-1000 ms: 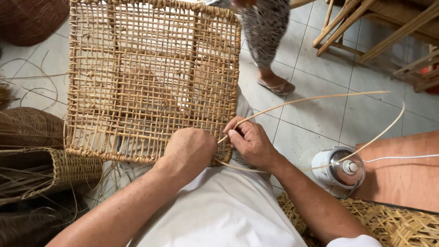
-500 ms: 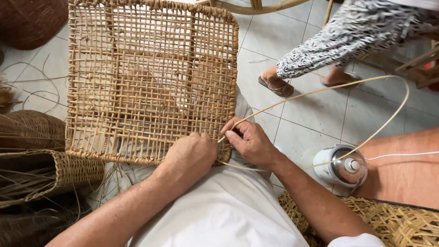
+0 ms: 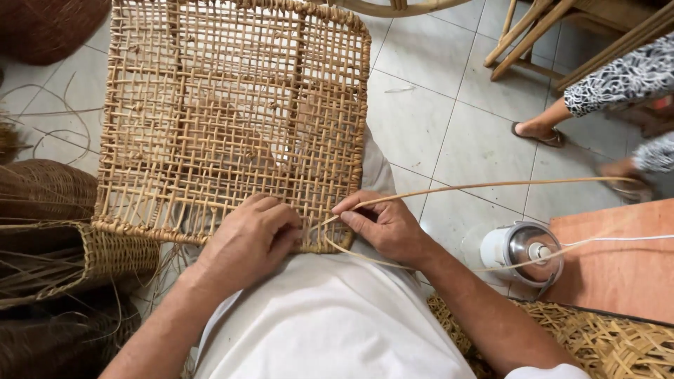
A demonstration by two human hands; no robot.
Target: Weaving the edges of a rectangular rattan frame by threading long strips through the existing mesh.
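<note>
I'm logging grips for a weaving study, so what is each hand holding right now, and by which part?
The right hand pinches the long cane strand close to the woven panel's near edge. The left hand presses on that edge; no clear grasp.
</note>
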